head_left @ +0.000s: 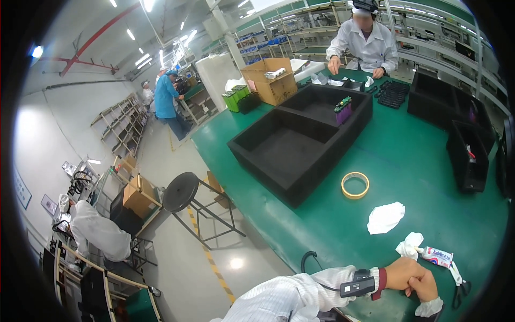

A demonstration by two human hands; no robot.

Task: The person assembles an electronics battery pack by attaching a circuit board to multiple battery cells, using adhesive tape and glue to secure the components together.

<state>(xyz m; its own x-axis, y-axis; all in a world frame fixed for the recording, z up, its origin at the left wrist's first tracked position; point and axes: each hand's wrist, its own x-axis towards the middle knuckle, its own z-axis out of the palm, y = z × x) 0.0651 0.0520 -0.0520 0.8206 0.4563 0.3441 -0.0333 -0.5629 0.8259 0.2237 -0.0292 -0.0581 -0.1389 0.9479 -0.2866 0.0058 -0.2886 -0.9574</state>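
At the near right table edge my left hand and my right hand touch and overlap. The left shows its back; its fingers bend down, mostly hidden behind the right. My right hand has its fingers curled in. Whether either holds anything small is hidden. A dark red band and a small black device with a cable sit on my left wrist. Just beyond the hands lie a crumpled white tissue, a white tube with blue and red print, and black-handled scissors.
A flat white sheet and a yellow tape roll lie on the green table. A black foam tray holds a purple battery pack. More black trays stand right. Across sits a co-worker. A stool stands left.
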